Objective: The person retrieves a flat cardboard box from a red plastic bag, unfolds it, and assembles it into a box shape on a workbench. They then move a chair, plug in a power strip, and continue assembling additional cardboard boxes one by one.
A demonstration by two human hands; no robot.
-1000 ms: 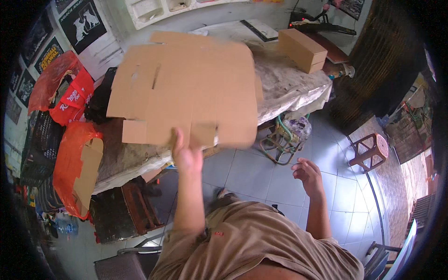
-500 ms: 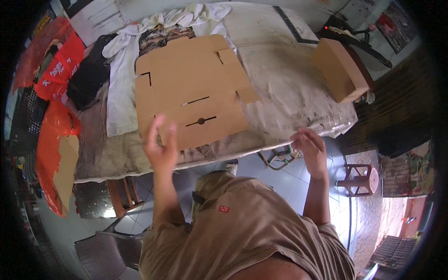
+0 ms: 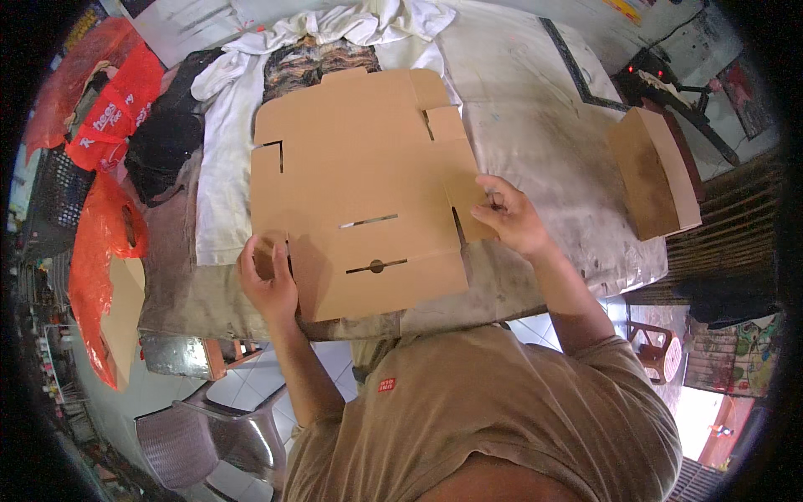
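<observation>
An unfolded cardboard box [image 3: 360,167] lies flat on the cloth-covered table in front of me, with slots and fold lines cut in it. At its near left corner my left hand [image 3: 269,280] has its fingers and thumb curved round a side flap. On the opposite side my right hand [image 3: 514,219] takes the right side flap, its thumb and forefinger at the cardboard's edge. Some fingertips of both hands are hidden.
A folded cardboard box [image 3: 657,176] stands at the table's right end. White cloth [image 3: 226,151], a black bag [image 3: 163,155] and red bags [image 3: 117,109] lie on the left. A chair [image 3: 209,435] and a stool [image 3: 657,351] stand below.
Both hands have come forward onto the cardboard, the left to its near left corner and the right to its right flap. My view has shifted, with the table now nearer.
</observation>
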